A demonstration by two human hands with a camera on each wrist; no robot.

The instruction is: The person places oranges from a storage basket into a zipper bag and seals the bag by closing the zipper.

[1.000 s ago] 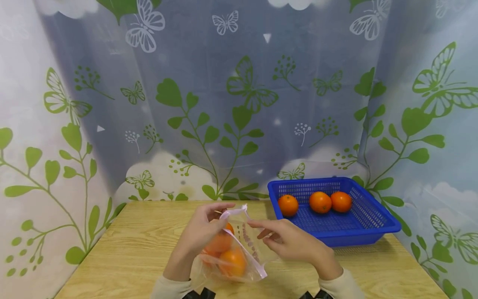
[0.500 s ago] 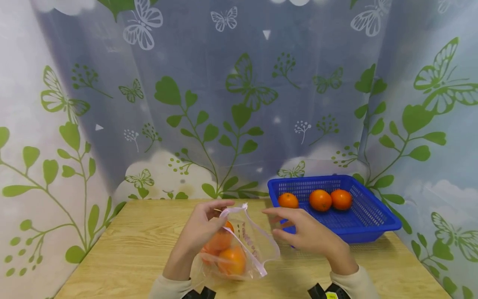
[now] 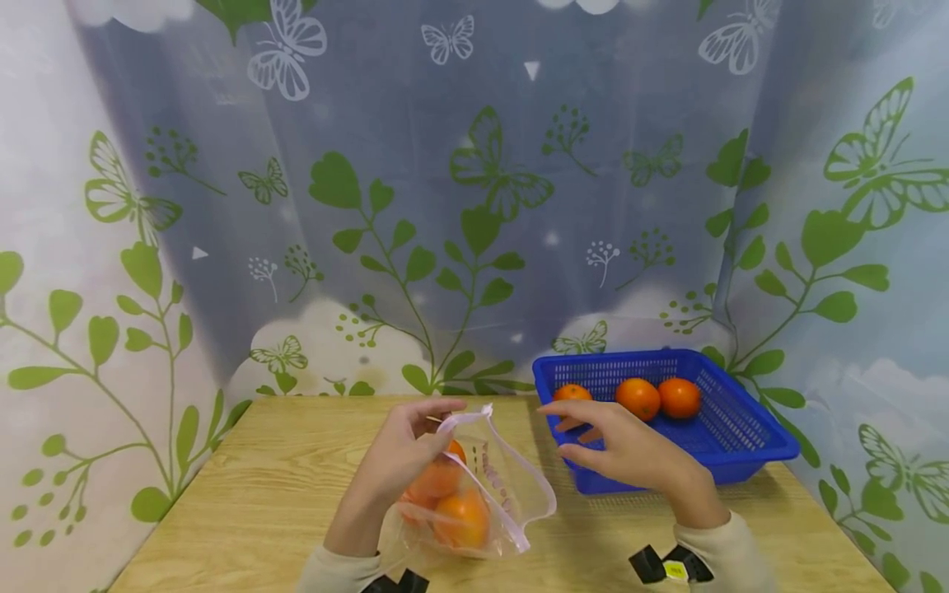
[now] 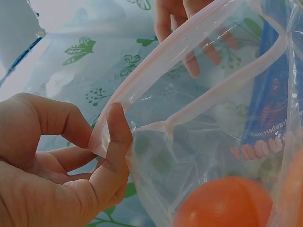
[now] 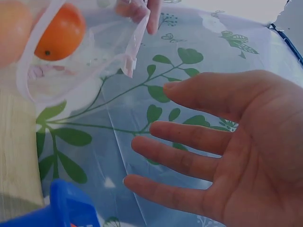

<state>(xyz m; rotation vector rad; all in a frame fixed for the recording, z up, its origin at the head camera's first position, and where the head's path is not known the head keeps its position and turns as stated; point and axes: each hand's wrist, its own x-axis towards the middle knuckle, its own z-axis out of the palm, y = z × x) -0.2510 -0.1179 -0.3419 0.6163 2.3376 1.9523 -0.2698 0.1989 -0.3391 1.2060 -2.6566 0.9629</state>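
Note:
My left hand [image 3: 400, 453] pinches the pinkish zip edge of a clear zip-top bag [image 3: 511, 469] between thumb and fingers. The bag's mouth gapes toward the right, and several oranges [image 3: 461, 517] lie inside it. In the left wrist view the thumb and fingertips grip one corner of the zip strip [image 4: 156, 71]. My right hand [image 3: 630, 445], fingers spread and holding nothing, hovers in front of the blue basket [image 3: 741, 451]. From the right wrist view, its palm and straightened fingers [image 5: 175, 158] show apart from the bag.
Three oranges [image 3: 638, 399] sit in the basket, the leftmost partly covered by my right hand. Both bag and basket are on a wooden table [image 3: 282, 461]. A patterned cloth [image 3: 415, 247] with leaves and butterflies closes off the back and sides.
My right hand has let go of the bag's right edge and moved right, to the basket's near side. The bag's mouth has spread wider. My left hand keeps its place.

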